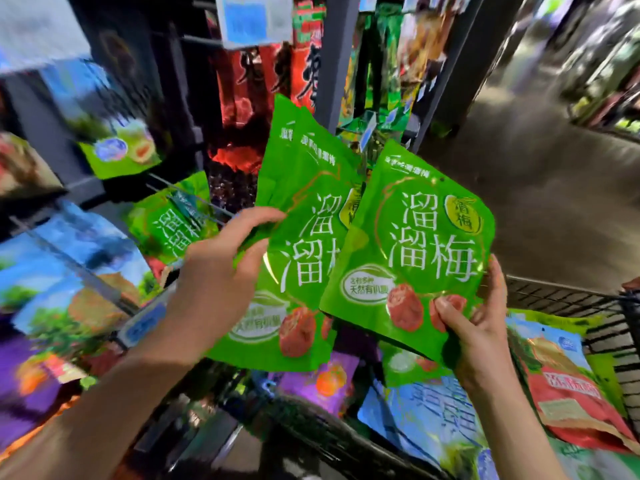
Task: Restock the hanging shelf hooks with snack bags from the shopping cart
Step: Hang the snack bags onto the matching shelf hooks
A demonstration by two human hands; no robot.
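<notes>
In the head view, two green snack bags (298,216), as it seems, are gripped at the centre by the left hand (221,271). A third green bag (415,244) is pinched at its lower corner by the right hand (478,334). None is hung yet. A hook (194,200) at middle left carries similar bags. More bags are left in the shopping cart (571,301), lower right, so much work is judged to remain. Open room is seen over the aisle floor (540,209), upper right. The dark shelf post (332,64) appears just behind the bag tops.
</notes>
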